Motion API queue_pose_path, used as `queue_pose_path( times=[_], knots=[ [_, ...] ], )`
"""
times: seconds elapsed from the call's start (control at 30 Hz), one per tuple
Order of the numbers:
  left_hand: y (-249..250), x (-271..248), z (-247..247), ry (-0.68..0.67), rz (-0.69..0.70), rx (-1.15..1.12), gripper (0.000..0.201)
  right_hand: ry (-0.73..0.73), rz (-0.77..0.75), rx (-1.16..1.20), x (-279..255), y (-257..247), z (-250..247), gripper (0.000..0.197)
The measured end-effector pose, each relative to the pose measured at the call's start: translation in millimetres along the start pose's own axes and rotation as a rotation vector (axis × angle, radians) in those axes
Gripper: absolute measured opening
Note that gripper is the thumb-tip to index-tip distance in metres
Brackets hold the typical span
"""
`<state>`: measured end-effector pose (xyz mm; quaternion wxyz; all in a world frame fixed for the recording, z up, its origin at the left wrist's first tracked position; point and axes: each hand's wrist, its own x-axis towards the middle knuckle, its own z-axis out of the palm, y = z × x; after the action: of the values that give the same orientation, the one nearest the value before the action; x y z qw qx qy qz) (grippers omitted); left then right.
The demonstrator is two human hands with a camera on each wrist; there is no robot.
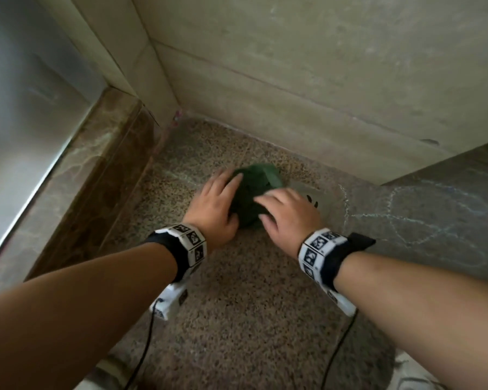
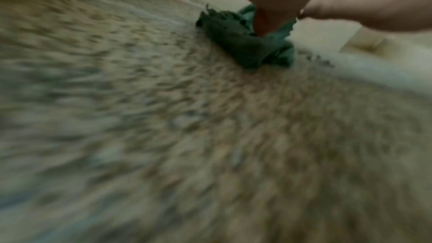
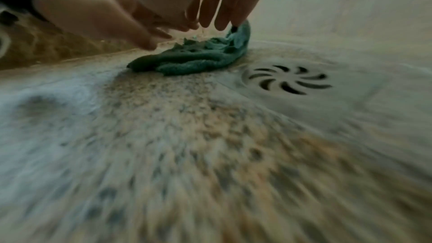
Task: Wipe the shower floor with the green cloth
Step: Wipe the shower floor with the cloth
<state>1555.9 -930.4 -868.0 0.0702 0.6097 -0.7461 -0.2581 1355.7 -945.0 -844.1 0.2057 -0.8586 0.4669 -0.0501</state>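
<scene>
Forearms fill the bottom of the head view, both reaching to the green cloth (image 1: 254, 192), bunched on the speckled shower floor (image 1: 237, 305) at mid-frame. At its left edge the left hand (image 1: 214, 206) lies with fingers (image 1: 231, 180) straight and slightly spread. On its right side the right hand (image 1: 289, 215) hovers over it, fingers straight and close together, tips at the folds. Just right sits the drain (image 3: 290, 79). To wipe well, flatten the wad first, press with both palms, and sweep toward the drain. 2 pale chalky rings at the right likely need firmer strokes.
</scene>
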Motion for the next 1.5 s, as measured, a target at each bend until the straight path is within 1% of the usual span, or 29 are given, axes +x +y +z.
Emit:
queue_pose_path(
  times=[0.07, 0.1, 0.13, 0.17, 0.23, 0.3, 0.4, 0.47, 0.57, 0.63, 0.7, 0.77, 0.83, 0.93, 1.03, 1.1, 1.2, 1.27, 1.4, 1.5],
  knots=[
    [-15.4, -17.2, -1.1, -0.124, -0.030, 0.136, 0.103, 0.021, -0.039, 0.024, 16.5, -11.2, 7.9, 0.035],
    [-20.0, -24.8, 0.2, -0.187, -0.059, 0.174, 0.113, 0.034, -0.027, 0.045, 24.3, -17.6, 12.8, 0.038],
    [-22.4, -30.9, 1.5, -0.230, -0.093, 0.197, 0.119, 0.028, 0.018, 0.058, 31.8, -23.5, 18.7, 0.044],
    [-23.1, -35.3, 3.5, -0.253, -0.128, 0.208, 0.122, -0.017, 0.082, 0.051, 38.7, -28.7, 24.7, 0.054],
    [-21.5, -40.1, 6.6, -0.260, -0.188, 0.200, 0.122, -0.161, 0.195, -0.014, 49.2, -33.9, 38.2, 0.072],
    [-17.1, -39.7, 8.9, -0.249, -0.208, 0.177, 0.121, -0.247, 0.234, -0.078, 53.0, -34.1, 47.8, 0.077],
    [-3.9, -30.5, 12.9, -0.264, -0.165, 0.162, 0.117, -0.254, 0.252, -0.091, 43.6, -32.6, 52.2, 0.072],
    [7.2, -19.4, 16.4, -0.270, -0.124, 0.147, 0.113, -0.256, 0.278, -0.097, 24.3, -27.1, 52.6, 0.069],
    [25.1, -4.3, 20.8, -0.316, -0.005, 0.178, 0.114, -0.290, 0.343, -0.132, -29.5, -12.8, 46.1, 0.069],
    [38.3, 3.9, 25.8, -0.351, 0.084, 0.231, 0.117, -0.349, 0.395, -0.161, -67.8, -2.2, 39.1, 0.071],
    [49.4, 11.9, 30.4, -0.352, 0.110, 0.244, 0.119, -0.400, 0.374, -0.207, -86.8, 7.8, 35.5, 0.072],
    [57.0, 16.8, 33.5, -0.351, 0.091, 0.235, 0.118, -0.381, 0.311, -0.237, -81.5, 15.1, 33.5, 0.072],
    [60.3, 17.1, 34.1, -0.353, 0.076, 0.236, 0.113, -0.346, 0.285, -0.235, -60.0, 17.7, 30.7, 0.070],
    [57.1, 17.1, 31.5, -0.338, 0.060, 0.215, 0.107, -0.312, 0.286, -0.202, -21.5, 25.3, 27.2, 0.066],
    [55.5, 17.8, 28.4, -0.367, 0.055, 0.224, 0.111, -0.316, 0.266, -0.224, -4.6, 36.8, 22.3, 0.067],
    [55.6, 19.4, 29.6, -0.389, 0.051, 0.257, 0.115, -0.309, 0.305, -0.220, -2.4, 45.3, 17.8, 0.067],
    [55.1, 21.0, 30.5, -0.402, 0.045, 0.255, 0.116, -0.304, 0.443, -0.167, -2.4, 51.9, 8.7, 0.068],
    [54.4, 20.5, 30.4, -0.404, 0.055, 0.244, 0.115, -0.319, 0.454, -0.172, -14.8, 50.4, 9.5, 0.069],
    [51.8, 20.4, 29.5, -0.398, 0.067, 0.246, 0.116, -0.367, 0.308, -0.200, -50.0, 32.2, 20.3, 0.071],
    [53.0, 21.9, 29.5, -0.410, 0.057, 0.239, 0.116, -0.373, 0.237, -0.232, -51.8, 22.8, 25.9, 0.070]
  ],
)
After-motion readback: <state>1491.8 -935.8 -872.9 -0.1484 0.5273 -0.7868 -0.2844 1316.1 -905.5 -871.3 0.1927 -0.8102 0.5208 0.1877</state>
